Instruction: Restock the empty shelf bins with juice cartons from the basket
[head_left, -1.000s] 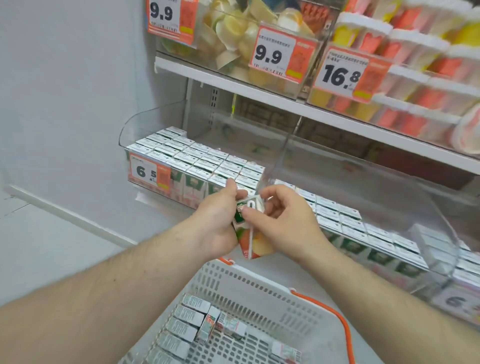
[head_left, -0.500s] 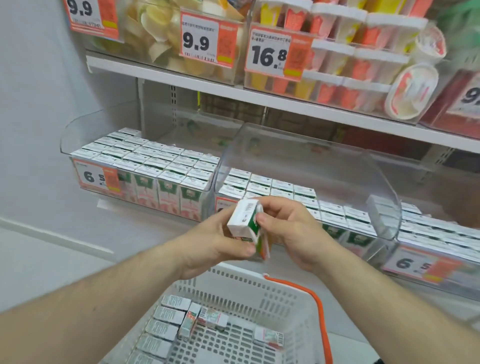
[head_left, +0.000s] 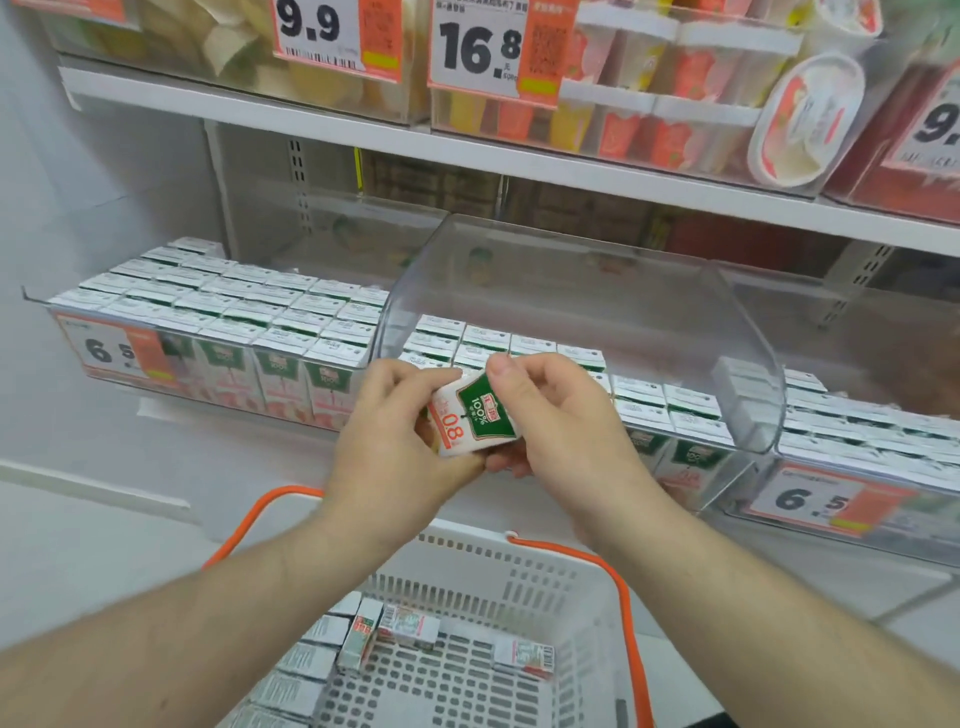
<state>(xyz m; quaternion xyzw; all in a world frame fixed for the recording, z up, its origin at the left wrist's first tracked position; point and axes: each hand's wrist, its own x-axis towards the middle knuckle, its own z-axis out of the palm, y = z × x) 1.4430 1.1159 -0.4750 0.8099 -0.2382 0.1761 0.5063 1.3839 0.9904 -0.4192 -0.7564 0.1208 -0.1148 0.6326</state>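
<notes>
A single juice carton (head_left: 475, 413) is held between both hands in front of the shelf, above the basket (head_left: 545, 582) and just before the middle bin (head_left: 582, 332). The left hand (head_left: 395, 441) is curled round the carton's left and lower edges, thumb under it and fingers over the top corner. The right hand (head_left: 561, 421) is closed on the carton from the right, its thumb pressed on the green printed face and its fingers tucked beneath. The carton is tilted, so that its green label and the red figures on it are turned toward the camera.

The middle bin is of clear plastic and is partly filled — cartons are ranged in rows in its front portion, while the rear portion is seen bare behind the curved wall. The left bin (head_left: 62, 306) is packed with cartons up to its front, where a price tag reading 6.5 (head_left: 117, 351) is fixed. A further tag of the same price (head_left: 821, 501) is seen on the bin at the right.

The basket is white and perforated, with orange handles (head_left: 631, 623); several cartons (head_left: 322, 660) are lying in it, most along its left side and a few loose ones nearer the middle. On the upper shelf (head_left: 363, 137), clear boxes of packed fruit are displayed behind tags of 9.9 (head_left: 311, 26) and 16.8 (head_left: 480, 49).
</notes>
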